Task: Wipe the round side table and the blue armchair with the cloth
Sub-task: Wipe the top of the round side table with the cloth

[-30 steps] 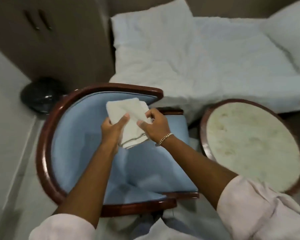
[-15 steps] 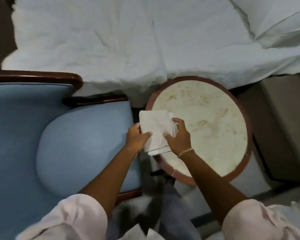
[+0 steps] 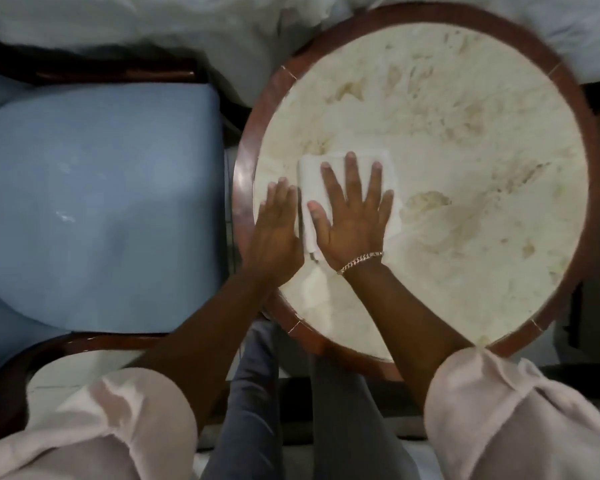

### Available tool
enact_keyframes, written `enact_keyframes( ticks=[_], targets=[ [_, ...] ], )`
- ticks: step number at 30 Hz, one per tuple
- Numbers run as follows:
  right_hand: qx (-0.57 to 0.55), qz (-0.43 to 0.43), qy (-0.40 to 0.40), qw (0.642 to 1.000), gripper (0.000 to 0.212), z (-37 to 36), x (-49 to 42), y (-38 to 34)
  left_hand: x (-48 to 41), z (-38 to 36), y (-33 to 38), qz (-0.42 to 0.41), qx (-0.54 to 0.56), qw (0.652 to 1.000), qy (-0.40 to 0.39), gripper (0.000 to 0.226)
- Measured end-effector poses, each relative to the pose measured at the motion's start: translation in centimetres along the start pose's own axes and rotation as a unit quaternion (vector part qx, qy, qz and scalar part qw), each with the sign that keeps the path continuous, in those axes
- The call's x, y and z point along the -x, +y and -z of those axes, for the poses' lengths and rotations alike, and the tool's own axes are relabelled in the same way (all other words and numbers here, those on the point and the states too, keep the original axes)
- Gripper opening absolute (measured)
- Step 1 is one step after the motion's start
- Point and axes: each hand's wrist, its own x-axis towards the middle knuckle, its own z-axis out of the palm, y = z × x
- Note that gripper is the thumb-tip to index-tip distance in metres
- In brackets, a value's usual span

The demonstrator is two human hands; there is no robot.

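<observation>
Where hands press, cloth beneath.

My folded white cloth lies flat on the left part of the round side table, whose cream, brown-mottled marble top sits in a reddish wood rim. Just left of the table stands the blue armchair, its smooth cushion framed in dark polished wood.
</observation>
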Motion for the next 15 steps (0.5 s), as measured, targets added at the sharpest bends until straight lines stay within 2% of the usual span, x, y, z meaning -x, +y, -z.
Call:
enact_keyframes(
  ticks=[2, 5, 8, 10, 11, 12, 15],
  targets=[
    [0.024, -0.015, 0.017, 0.999, 0.065, -0.7, 0.8, 2.0, -0.5, -1.6, -0.4, -0.029, -0.066, 0.997, 0.023, 0.065],
    [0.040, -0.015, 0.038, 0.998, 0.063, 0.0, 1.0, 6.6, -2.9, -3.3, 0.1, -0.037, -0.105, 0.993, 0.042, 0.074],
    [-0.008, -0.116, 0.070, 0.991, 0.065, 3.2, -5.5, 10.7, -5.8, -4.3, 0.5, -0.030, -0.157, 0.984, 0.081, 0.082],
    [-0.054, -0.212, 0.100, 0.971, 0.069, 4.9, -13.2, 11.4, -6.9, -5.1, 0.2, -0.023, -0.177, 0.977, 0.114, 0.085],
    [-0.049, -0.222, 0.110, 0.968, 0.073, 5.3, -16.7, 10.7, -7.3, -5.5, -0.1, -0.025, -0.181, 0.975, 0.127, 0.086],
    [-0.026, -0.190, 0.102, 0.976, 0.077, 5.3, -19.2, 9.3, -7.6, -5.9, -0.4, -0.028, -0.184, 0.973, 0.136, 0.087],
    [0.053, 0.023, 0.046, 0.997, 0.081, 3.6, -18.0, 6.5, -7.7, -6.2, -0.6, -0.028, -0.191, 0.970, 0.147, 0.086]
  ],
)
